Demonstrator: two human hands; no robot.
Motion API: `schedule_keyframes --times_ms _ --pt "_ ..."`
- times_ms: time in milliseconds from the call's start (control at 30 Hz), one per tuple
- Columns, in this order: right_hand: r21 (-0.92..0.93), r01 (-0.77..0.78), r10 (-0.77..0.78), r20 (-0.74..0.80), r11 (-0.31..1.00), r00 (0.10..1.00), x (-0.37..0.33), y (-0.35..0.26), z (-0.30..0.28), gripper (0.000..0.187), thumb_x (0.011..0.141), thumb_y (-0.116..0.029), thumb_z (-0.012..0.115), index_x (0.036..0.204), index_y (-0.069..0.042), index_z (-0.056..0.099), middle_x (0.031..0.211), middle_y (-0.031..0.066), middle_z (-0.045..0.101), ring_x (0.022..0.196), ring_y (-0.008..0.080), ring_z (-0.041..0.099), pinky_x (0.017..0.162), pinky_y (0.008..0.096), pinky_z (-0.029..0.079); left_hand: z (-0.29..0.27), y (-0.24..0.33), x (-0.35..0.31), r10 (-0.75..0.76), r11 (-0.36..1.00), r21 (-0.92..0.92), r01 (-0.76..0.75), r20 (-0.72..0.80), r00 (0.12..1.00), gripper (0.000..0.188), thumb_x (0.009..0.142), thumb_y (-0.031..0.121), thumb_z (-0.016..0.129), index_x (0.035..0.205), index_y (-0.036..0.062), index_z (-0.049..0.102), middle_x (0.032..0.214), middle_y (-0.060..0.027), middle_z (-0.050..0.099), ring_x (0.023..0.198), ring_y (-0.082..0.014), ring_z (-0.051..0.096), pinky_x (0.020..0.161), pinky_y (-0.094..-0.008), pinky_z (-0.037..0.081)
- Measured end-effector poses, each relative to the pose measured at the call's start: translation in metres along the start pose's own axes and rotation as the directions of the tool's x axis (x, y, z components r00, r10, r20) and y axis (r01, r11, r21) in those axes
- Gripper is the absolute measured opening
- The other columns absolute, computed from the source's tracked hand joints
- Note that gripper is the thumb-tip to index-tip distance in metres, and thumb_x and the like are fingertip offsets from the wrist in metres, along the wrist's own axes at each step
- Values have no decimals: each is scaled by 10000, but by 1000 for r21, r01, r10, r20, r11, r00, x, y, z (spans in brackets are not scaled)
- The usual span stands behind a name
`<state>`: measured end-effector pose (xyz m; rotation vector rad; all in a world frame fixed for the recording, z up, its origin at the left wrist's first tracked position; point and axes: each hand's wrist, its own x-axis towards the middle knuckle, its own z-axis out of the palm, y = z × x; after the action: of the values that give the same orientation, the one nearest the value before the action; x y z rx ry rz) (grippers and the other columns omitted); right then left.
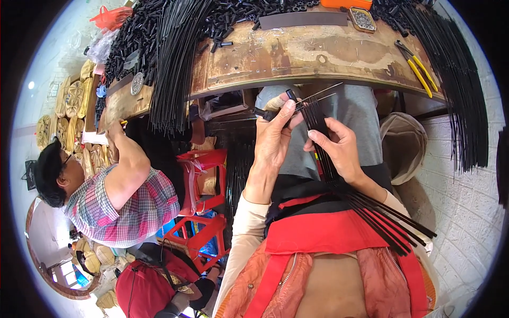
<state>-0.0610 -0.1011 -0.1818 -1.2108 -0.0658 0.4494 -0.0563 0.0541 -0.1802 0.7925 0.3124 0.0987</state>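
Observation:
In front of my lap, my left hand (277,127) is closed, its thumb and fingers pinching a small black tubular part (264,113) close to the upper end of a bundle of thin black rods (326,165). Two thin metal wires (326,96) stick out to the right from there. My right hand (342,148) grips the same bundle lower down, thumb across its front. The rods' lower ends fan out over my right forearm, past my red apron (313,233). My left fingertips are partly hidden.
A worn wooden table (297,53) holds heaps of black tubular parts (143,37), long black rods (175,69) hanging over its edge, yellow-handled pliers (419,71) and a tray of small metal pieces (362,19). At left sit a co-worker (127,206) and a red stool (204,233).

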Motion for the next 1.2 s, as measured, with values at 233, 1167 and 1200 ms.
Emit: schedule_keyframes --times_ms 233,1167,1200 --pt "-21 -7 7 -5 1000 1000 1 2 -1 198 911 -120 663 1048 11 608 808 53 651 731 115 648 675 245 530 0 9 -5 24 997 67 -28 49 998 188 951 172 614 1071 27 621 1045 -101 649 946 -186 657 800 -313 589" --pt "-56 1 0 27 998 1000 2 -8 -4 173 915 -116 655 1034 -2 602 833 53 658 752 120 653 682 238 515 12 -1 -13 67 993 101 -64 -21 998 415 876 -9 657 1259 25 501 1117 -120 635 1009 -196 640 853 -302 540" --pt "-35 12 -12 17 999 1000 3 -13 -4 174 917 -108 650 1042 3 603 856 56 660 768 124 658 691 241 518 12 -1 -13 66 993 101 -64 -20 998 415 876 -9 657 1259 25 501 1117 -120 635 1009 -196 640 853 -302 540"
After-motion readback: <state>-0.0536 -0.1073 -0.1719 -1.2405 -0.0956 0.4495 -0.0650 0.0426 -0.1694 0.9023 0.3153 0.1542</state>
